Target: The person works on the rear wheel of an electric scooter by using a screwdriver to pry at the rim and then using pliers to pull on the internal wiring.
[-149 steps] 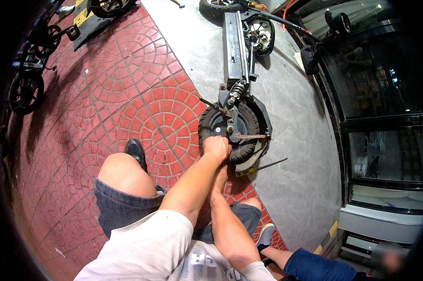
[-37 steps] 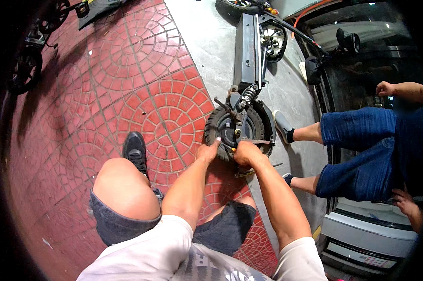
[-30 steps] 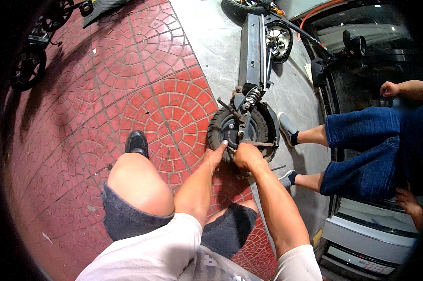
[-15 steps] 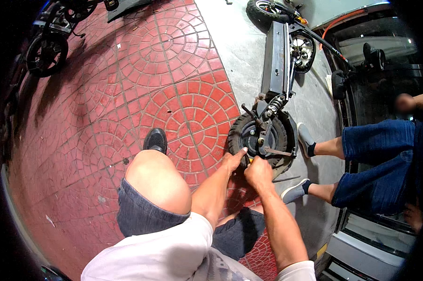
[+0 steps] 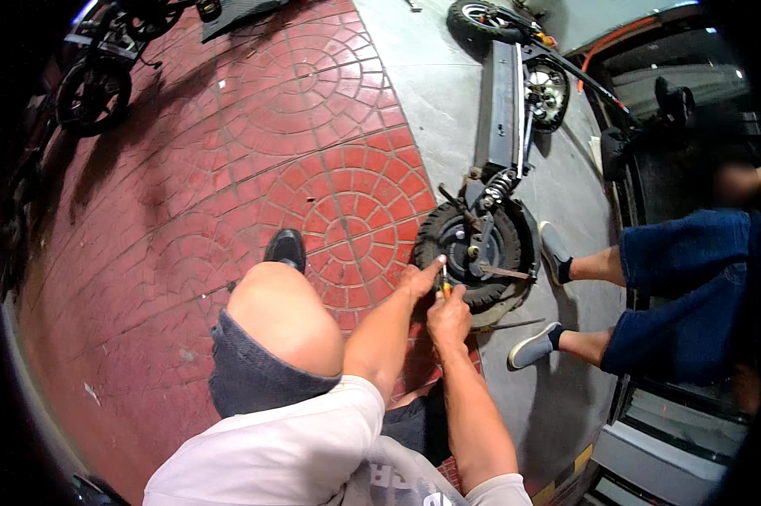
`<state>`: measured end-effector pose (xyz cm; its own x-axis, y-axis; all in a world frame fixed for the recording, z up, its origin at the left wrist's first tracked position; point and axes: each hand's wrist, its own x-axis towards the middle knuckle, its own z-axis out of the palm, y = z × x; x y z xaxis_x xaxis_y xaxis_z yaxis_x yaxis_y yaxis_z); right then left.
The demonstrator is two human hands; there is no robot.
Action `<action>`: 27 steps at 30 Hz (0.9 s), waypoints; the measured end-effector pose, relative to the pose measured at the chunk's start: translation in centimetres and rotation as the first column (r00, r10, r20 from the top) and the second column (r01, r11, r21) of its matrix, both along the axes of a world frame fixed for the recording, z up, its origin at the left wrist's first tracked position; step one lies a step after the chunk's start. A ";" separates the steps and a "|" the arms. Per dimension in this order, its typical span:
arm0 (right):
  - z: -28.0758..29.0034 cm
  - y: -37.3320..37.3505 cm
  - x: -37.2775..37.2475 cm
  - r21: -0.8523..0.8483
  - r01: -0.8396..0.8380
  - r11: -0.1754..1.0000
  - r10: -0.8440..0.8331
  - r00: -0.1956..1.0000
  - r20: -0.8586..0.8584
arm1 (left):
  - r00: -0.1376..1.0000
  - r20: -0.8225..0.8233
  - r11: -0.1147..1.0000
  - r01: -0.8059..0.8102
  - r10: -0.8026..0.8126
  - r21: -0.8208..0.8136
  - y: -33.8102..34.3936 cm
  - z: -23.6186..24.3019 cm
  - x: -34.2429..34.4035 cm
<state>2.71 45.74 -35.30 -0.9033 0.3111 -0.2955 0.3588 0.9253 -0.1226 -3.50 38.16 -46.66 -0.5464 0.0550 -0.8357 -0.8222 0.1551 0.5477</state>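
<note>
An electric scooter lies on its side, its black-tyred wheel toward me, with a coil spring and bracket above the hub. My left hand grips the near left part of that tyre, its thumb raised beside a tool tip on the rim. My right hand is closed on a screwdriver with a yellow handle, pointed up into the wheel. A thin dark bar lies just below the wheel.
A person in denim shorts and slip-on shoes is at the right, beside dark glass fronts. Other wheeled vehicles line the upper left. Red patterned tiles meet grey flooring.
The other person has come in at the right since the earliest frame. My right hand has drawn slightly down, showing more of the screwdriver. The scooter sits farther right in the shifted view.
</note>
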 end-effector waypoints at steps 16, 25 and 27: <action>0.4 3.7 10.6 -0.354 0.140 0.925 -0.110 0.989 0.104 | 1.000 0.015 0.999 -0.021 0.020 0.027 0.3 0.5 0.5; 6.6 5.4 1.6 -0.337 -0.079 0.938 0.023 0.986 -0.166 | 0.997 0.067 0.996 -0.055 0.050 0.064 1.3 -0.2 1.2; 7.3 5.4 -1.3 -0.219 -0.086 0.972 0.086 0.996 -0.008 | 0.995 0.061 0.994 -0.079 0.075 0.071 1.3 -0.3 1.4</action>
